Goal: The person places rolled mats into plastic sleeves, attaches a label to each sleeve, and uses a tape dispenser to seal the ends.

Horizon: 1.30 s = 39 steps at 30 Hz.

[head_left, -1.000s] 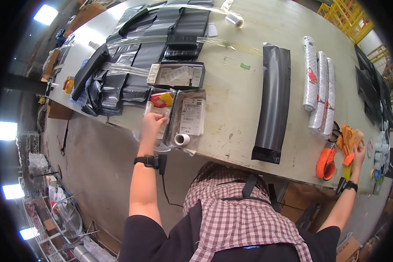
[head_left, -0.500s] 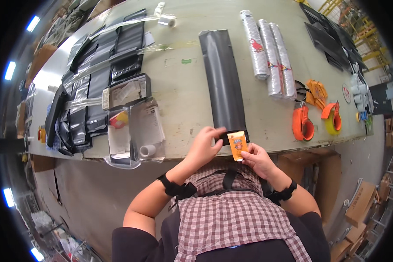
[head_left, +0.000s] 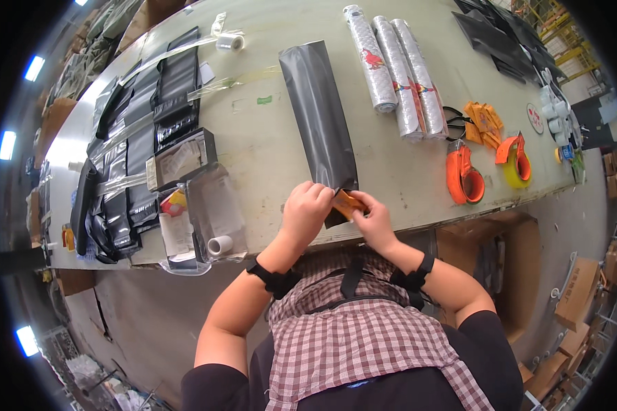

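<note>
A long black plastic mailer bag (head_left: 320, 113) lies lengthwise on the table, its mouth toward me. My left hand (head_left: 307, 211) pinches the left side of that mouth. My right hand (head_left: 371, 218) grips a small orange packet (head_left: 348, 203), which is partly inside the bag's opening. Fingers and black film hide part of the packet. Further right lie several matching orange packets (head_left: 483, 125) in a loose pile, beside black-handled scissors (head_left: 455, 120).
Silvery wrapped rolls (head_left: 370, 60) lie right of the bag. Two orange tape dispensers (head_left: 465, 175) stand near the right front edge. At left are taped-down black bags (head_left: 173, 92), an open box (head_left: 185, 159) and a clear bin (head_left: 216, 205). More black bags (head_left: 497, 42) lie far right.
The orange packet has gone from in front of the bag into its mouth. My left hand has closed on the bag's edge. The whole view has shifted slightly.
</note>
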Motion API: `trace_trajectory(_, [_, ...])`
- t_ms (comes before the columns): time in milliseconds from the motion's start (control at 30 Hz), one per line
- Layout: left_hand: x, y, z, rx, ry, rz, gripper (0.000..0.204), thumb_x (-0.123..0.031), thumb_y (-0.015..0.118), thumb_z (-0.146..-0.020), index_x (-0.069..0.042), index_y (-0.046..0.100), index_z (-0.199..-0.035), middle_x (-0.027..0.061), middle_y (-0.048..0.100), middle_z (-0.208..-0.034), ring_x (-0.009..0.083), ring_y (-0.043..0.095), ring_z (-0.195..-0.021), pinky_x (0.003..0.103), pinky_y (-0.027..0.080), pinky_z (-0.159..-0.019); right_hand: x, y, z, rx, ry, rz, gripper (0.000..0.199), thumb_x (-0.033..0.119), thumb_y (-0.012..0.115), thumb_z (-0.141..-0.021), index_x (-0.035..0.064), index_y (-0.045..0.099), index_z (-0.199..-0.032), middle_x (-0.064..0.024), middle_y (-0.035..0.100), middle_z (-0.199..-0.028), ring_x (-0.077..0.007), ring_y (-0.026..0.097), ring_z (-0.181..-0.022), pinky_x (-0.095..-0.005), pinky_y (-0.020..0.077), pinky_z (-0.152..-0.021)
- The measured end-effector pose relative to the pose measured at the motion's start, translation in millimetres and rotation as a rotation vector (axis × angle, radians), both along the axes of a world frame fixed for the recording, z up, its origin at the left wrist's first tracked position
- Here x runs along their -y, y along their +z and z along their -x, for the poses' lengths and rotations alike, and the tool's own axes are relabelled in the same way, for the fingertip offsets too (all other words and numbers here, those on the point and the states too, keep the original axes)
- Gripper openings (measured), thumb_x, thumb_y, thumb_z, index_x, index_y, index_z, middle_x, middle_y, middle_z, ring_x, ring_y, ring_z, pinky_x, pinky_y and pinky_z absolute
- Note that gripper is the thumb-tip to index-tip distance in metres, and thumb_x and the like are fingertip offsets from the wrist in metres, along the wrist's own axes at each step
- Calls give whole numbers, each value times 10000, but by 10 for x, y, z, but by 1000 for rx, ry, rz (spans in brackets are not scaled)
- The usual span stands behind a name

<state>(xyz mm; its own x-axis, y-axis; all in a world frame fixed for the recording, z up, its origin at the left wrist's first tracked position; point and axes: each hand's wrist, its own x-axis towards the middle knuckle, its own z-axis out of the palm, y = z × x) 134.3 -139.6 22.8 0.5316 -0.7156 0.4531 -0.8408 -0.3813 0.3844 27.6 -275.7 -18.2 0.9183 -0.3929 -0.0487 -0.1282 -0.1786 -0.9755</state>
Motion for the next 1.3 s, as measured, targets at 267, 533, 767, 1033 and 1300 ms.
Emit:
trace_trajectory(267, [121, 60, 35, -1, 7, 17, 163, -110, 632, -631, -83, 475, -662, 41, 487, -635, 227, 504, -647, 339, 436, -603, -117, 224, 67, -219, -211, -1350, 318, 20, 555, -827, 67, 542, -1141, -31, 584, -1088, -105, 565, -865, -228, 431, -680])
trace_trajectory(533, [182, 165, 12, 79, 54, 59, 184, -147, 626, -618, -101, 448, -613, 29, 465, -589, 216, 491, -625, 333, 418, -586, -161, 221, 20, -318, -142, -1311, 160, 63, 532, -875, 104, 573, -1024, 32, 567, -876, -42, 455, -631, -177, 396, -563])
trace_trajectory(767, [104, 145, 18, 91, 29, -43, 134, -114, 641, -655, -96, 509, -638, 19, 536, -621, 207, 520, -669, 332, 436, -636, -177, 207, -154, -80, -213, -1261, 98, 39, 503, -879, 91, 560, -940, -1, 586, -861, -64, 504, -668, -197, 410, -575])
trace_trajectory(1033, [53, 76, 15, 131, 47, -5, 147, -142, 607, -658, -118, 475, -599, 0, 496, -594, 188, 495, -647, 309, 395, -629, -70, 323, -205, 107, -89, -1678, 103, -52, 469, -809, 26, 493, -872, -92, 523, -954, -208, 509, -956, -296, 403, -892])
trace_trajectory(1300, [-51, -186, 199, -493, 349, 110, 444, -47, 620, -678, -80, 420, -1074, 81, 548, -645, 313, 556, -699, 418, 434, -649, 310, 397, -47, -512, 275, -578, 289, 266, 610, -814, 19, 548, -950, -70, 597, -868, -199, 573, -750, -330, 473, -662])
